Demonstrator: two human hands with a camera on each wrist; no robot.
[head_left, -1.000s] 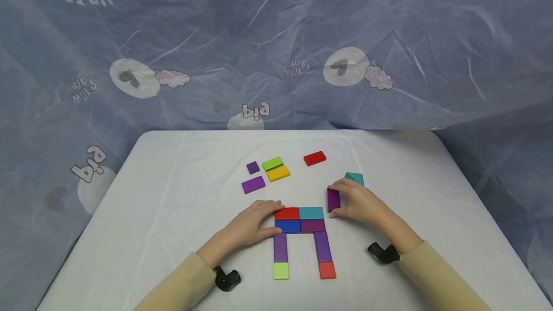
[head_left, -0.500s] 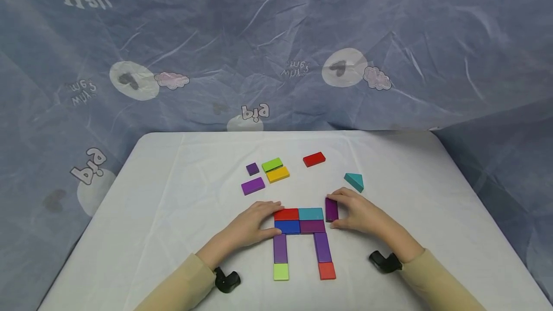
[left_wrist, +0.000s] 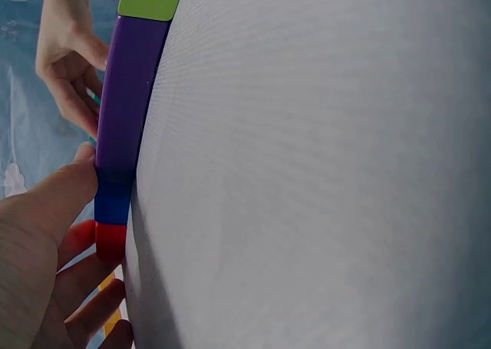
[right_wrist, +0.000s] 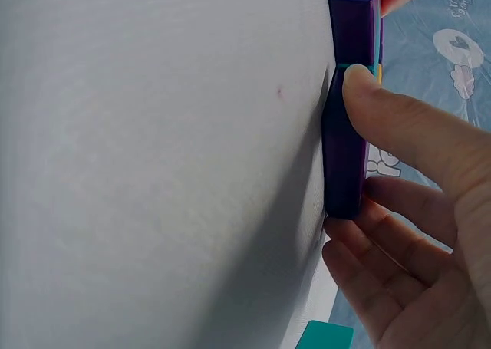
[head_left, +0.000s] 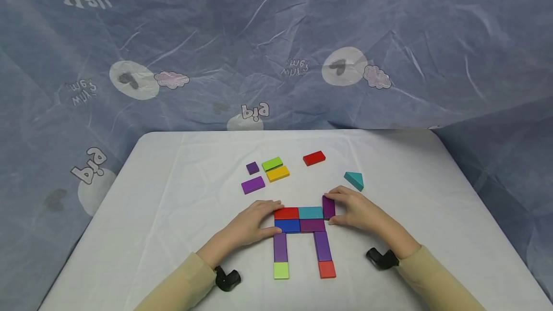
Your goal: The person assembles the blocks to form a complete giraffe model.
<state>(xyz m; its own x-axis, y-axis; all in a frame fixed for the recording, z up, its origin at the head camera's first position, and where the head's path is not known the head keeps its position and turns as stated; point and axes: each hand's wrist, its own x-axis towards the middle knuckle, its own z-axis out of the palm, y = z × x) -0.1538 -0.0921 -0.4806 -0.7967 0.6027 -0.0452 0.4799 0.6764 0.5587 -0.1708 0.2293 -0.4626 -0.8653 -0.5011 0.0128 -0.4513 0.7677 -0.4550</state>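
Note:
In the head view, my right hand (head_left: 356,209) pinches a dark purple block (head_left: 328,208) lengthwise between thumb and fingers. The block stands at the right end of the teal block (head_left: 310,212); in the right wrist view it sits against the built figure. My left hand (head_left: 250,224) grips the left ends of the red block (head_left: 286,213) and the blue block (head_left: 287,226), thumb at the blue, fingers at the red. Beside the blue lies a maroon block (head_left: 312,225). Two purple legs (head_left: 280,247) run toward me, ending in a lime square (head_left: 281,270) and a red-orange square (head_left: 327,269).
Beyond the figure lie a small purple cube (head_left: 252,168), a purple block (head_left: 253,185), a green block (head_left: 272,163), a yellow block (head_left: 278,173) and a red block (head_left: 314,158). A teal triangular block (head_left: 355,180) is behind my right hand. All rest on the white table (head_left: 186,167).
My right hand has brought the dark purple block leftward and toward me, up to the teal block's end, uncovering the teal triangle. My left hand has stayed in place.

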